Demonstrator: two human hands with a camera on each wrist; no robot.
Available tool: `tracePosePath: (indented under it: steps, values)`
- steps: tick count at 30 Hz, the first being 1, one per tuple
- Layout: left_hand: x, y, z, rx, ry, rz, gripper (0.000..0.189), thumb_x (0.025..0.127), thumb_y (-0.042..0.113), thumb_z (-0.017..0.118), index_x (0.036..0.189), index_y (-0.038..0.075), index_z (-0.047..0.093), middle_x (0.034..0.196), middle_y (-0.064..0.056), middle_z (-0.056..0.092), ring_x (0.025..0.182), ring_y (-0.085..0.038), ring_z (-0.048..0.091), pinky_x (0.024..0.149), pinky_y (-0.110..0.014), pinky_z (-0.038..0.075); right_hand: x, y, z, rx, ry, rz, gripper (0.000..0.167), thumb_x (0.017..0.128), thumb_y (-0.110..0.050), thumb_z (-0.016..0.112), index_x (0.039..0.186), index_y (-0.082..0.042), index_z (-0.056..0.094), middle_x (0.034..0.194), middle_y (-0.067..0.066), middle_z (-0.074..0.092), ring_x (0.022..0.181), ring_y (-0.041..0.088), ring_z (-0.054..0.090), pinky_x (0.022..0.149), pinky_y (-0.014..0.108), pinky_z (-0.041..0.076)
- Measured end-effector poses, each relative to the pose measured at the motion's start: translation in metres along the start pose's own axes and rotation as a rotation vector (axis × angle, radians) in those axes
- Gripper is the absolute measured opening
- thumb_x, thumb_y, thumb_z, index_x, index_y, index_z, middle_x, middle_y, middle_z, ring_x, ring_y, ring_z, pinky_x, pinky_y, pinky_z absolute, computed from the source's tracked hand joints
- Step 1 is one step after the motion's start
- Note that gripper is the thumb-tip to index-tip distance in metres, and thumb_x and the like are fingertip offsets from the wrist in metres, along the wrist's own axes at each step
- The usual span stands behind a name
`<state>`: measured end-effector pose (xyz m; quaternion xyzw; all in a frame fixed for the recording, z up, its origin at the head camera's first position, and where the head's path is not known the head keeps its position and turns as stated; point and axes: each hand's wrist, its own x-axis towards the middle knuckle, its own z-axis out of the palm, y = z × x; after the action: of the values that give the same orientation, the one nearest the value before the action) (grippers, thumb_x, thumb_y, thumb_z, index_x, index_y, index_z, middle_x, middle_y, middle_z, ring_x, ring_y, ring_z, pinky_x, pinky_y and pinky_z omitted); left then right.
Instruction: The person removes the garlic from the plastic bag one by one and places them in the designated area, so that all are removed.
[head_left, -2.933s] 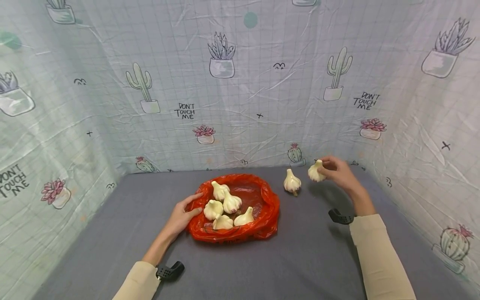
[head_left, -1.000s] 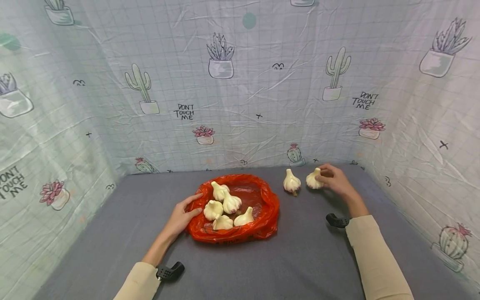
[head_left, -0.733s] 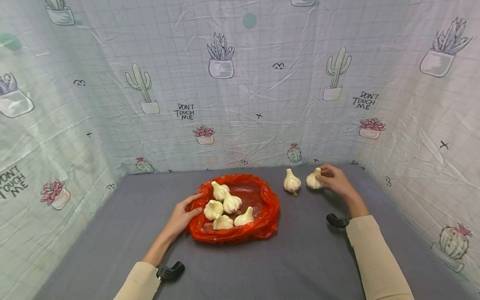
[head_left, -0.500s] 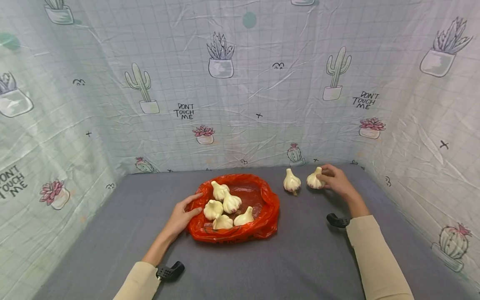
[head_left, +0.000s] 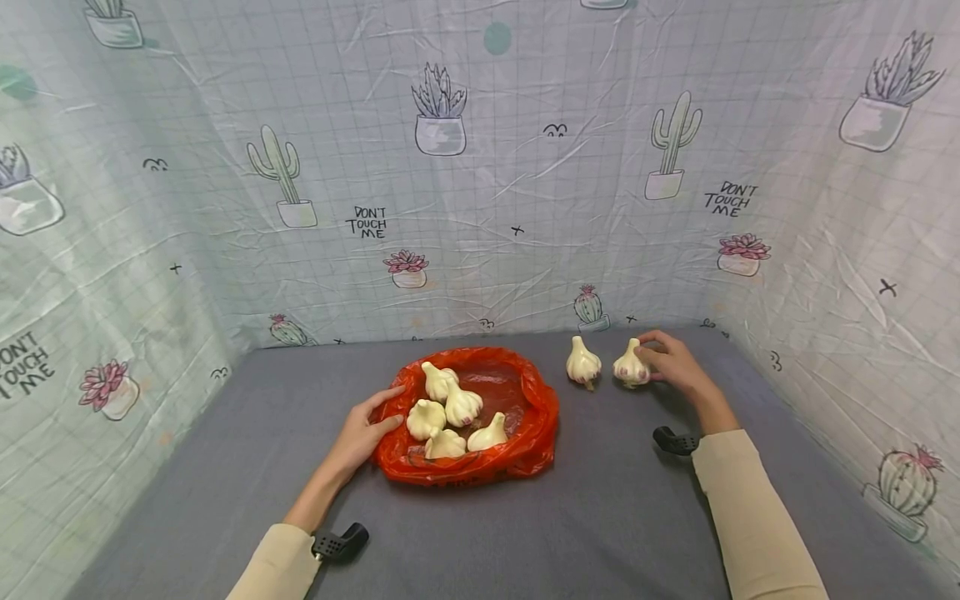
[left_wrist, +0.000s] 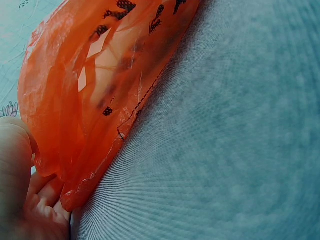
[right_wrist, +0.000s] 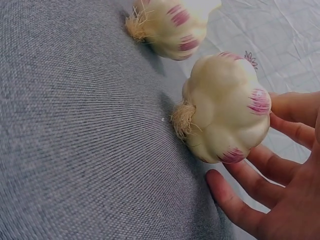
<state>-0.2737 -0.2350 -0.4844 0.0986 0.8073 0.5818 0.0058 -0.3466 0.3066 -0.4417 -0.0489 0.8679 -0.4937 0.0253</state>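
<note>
In the head view, my right hand (head_left: 671,360) pinches a garlic bulb (head_left: 631,365) between thumb and fingers at the back right of the table. Its root tuft sits close over the cloth in the right wrist view, and purple streaks mark its sides. Just left of it stands a second garlic bulb (head_left: 583,363), stem up. My left hand (head_left: 362,429) holds the left edge of a red plastic bag (head_left: 536,417), thumb and fingers on either side of the plastic (left_wrist: 80,150) in the left wrist view. Several garlic bulbs (head_left: 464,405) lie inside the bag's wide mouth.
A grey cloth (head_left: 480,542) covers the table. Behind it and at both sides hangs a pale curtain (head_left: 480,183) printed with potted cacti. Each wrist carries a black camera mount, one of them the right mount (head_left: 675,442).
My right hand has brought its garlic bulb down to the table beside the other bulb; over the last second the bulb has turned and shifted slightly. The left hand and bag have stayed put.
</note>
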Motion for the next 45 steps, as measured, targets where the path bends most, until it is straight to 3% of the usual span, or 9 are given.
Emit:
tracePosePath:
  steps: [11,21,24,29,34,40,45]
  values:
    - [-0.0002,-0.0001,-0.0003,-0.003,-0.004,0.006,0.052,0.100,0.009,0.064,0.151,0.009,0.053,0.158,-0.021,0.046,0.134,-0.037,0.055,0.092,-0.015,0.050,-0.0004,-0.0024,0.0030,0.027,0.029,-0.035,0.051,0.109,-0.028,0.048,0.146,0.008,0.044,0.140,0.039,0.052,0.095,0.008,0.062,0.080,0.028,0.057]
    - [-0.0013,0.0003,0.0002,0.002,-0.002,-0.004,0.052,0.100,0.009,0.064,0.151,0.010,0.053,0.159,-0.020,0.045,0.134,-0.037,0.056,0.091,-0.015,0.051,0.0001,-0.0014,0.0035,0.046,0.090,-0.112,0.049,0.108,-0.024,0.051,0.145,0.008,0.046,0.139,0.039,0.054,0.089,-0.001,0.060,0.076,0.027,0.057]
    - [-0.0008,0.0002,-0.0001,0.009,0.005,-0.001,0.052,0.100,0.009,0.064,0.150,0.010,0.054,0.159,-0.020,0.045,0.134,-0.036,0.056,0.092,-0.016,0.051,0.0005,-0.0029,0.0021,0.025,0.121,-0.131,0.048,0.108,-0.026,0.051,0.145,0.005,0.048,0.140,0.036,0.055,0.097,0.006,0.060,0.077,0.026,0.055]
    - [0.0001,0.0000,-0.0005,0.024,0.009,-0.003,0.052,0.100,0.009,0.064,0.151,0.010,0.053,0.160,-0.021,0.043,0.135,-0.033,0.055,0.092,-0.016,0.051,-0.0002,-0.0046,0.0017,-0.006,0.162,-0.154,0.046,0.107,-0.026,0.052,0.141,0.004,0.052,0.140,0.035,0.057,0.117,0.029,0.058,0.078,0.020,0.050]
    - [0.0000,0.0002,-0.0004,0.017,0.004,-0.016,0.053,0.100,0.009,0.063,0.151,0.011,0.053,0.161,-0.020,0.042,0.136,-0.034,0.054,0.092,-0.016,0.051,0.0003,-0.0015,0.0040,-0.066,0.141,-0.147,0.040,0.107,-0.021,0.054,0.137,0.005,0.054,0.137,0.035,0.060,0.118,0.033,0.059,0.079,0.020,0.048]
    - [-0.0002,0.0004,-0.0005,-0.003,0.003,-0.023,0.052,0.100,0.008,0.064,0.151,0.012,0.054,0.161,-0.020,0.043,0.138,-0.036,0.053,0.092,-0.015,0.051,0.0010,0.0004,0.0051,-0.125,0.096,-0.132,0.044,0.104,-0.025,0.060,0.134,0.006,0.053,0.136,0.035,0.059,0.125,0.046,0.058,0.090,0.039,0.051]
    - [0.0000,0.0002,-0.0004,-0.009,-0.004,-0.020,0.052,0.100,0.009,0.064,0.151,0.012,0.054,0.162,-0.020,0.042,0.139,-0.037,0.052,0.092,-0.015,0.051,0.0002,0.0021,0.0055,-0.154,0.062,-0.091,0.050,0.102,-0.032,0.065,0.133,0.005,0.054,0.138,0.033,0.058,0.129,0.048,0.055,0.098,0.054,0.050]
